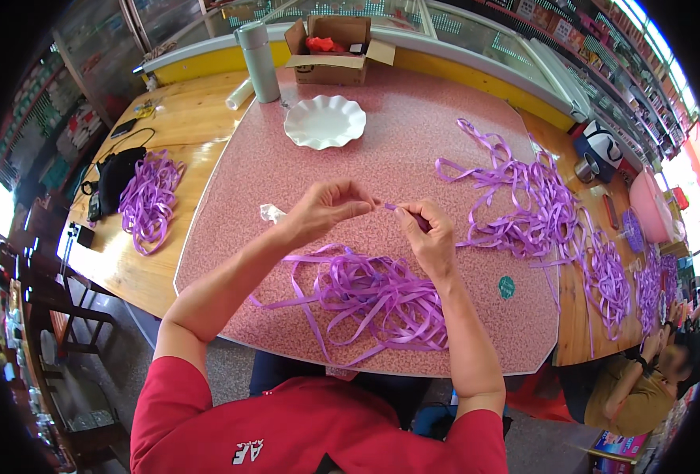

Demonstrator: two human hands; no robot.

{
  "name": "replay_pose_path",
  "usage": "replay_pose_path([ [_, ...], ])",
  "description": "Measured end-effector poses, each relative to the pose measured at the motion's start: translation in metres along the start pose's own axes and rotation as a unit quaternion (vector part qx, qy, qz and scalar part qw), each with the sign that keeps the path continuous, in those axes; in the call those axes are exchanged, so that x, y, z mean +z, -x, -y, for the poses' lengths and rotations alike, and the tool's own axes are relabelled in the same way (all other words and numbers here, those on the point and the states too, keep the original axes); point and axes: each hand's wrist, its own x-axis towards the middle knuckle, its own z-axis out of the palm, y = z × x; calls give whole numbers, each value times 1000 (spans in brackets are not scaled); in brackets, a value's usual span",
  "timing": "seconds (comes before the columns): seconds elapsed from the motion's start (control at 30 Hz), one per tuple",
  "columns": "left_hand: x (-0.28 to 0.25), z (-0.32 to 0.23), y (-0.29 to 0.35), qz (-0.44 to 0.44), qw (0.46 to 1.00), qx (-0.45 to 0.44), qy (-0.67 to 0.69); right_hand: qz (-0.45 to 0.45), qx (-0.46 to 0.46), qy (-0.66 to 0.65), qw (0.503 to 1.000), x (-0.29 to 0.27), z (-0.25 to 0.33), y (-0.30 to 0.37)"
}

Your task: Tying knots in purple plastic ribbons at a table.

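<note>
Above the middle of the pink speckled table (413, 118), my two hands meet at a short piece of purple ribbon (390, 206). The fingertips of my left hand (322, 212) are pinched together at its left end. Thumb and curled fingers of my right hand (429, 235) close on the other end, and a darker purple bit shows inside that grip. Just below both hands lies a loose tangled heap of purple ribbon (365, 292). A crumpled white scrap (271, 212) rests beside my left wrist.
More purple ribbon (527, 197) spreads over the right side, and another bundle (151, 197) lies at left by a black bag (117, 178). Farther back stand a white scalloped plate (324, 122), a pale green flask (257, 63) and an open carton (330, 71). A person (634, 387) sits at right.
</note>
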Motion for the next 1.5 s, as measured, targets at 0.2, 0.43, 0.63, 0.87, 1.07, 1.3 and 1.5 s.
replay_pose_path([
  [0.2,35,7,1,-89,994,-30,-50,-5,-96,25,995,-2,3,0],
  [0.43,37,12,-11,17,992,-30,-124,10,-158,102,982,-2,-2,0],
  [0.63,38,23,-1,-80,978,24,-193,19,-161,117,980,2,3,0],
  [0.87,42,14,0,-91,994,5,-60,13,-135,82,987,0,-3,0],
  [1.07,35,18,-3,-11,993,-24,-119,29,-155,98,983,-1,-2,-2],
  [1.3,33,11,15,-9,1000,-27,0,90,177,-289,936,-11,5,0],
  [1.5,32,8,24,-16,997,-35,74,74,234,-345,906,-11,4,-1],
])
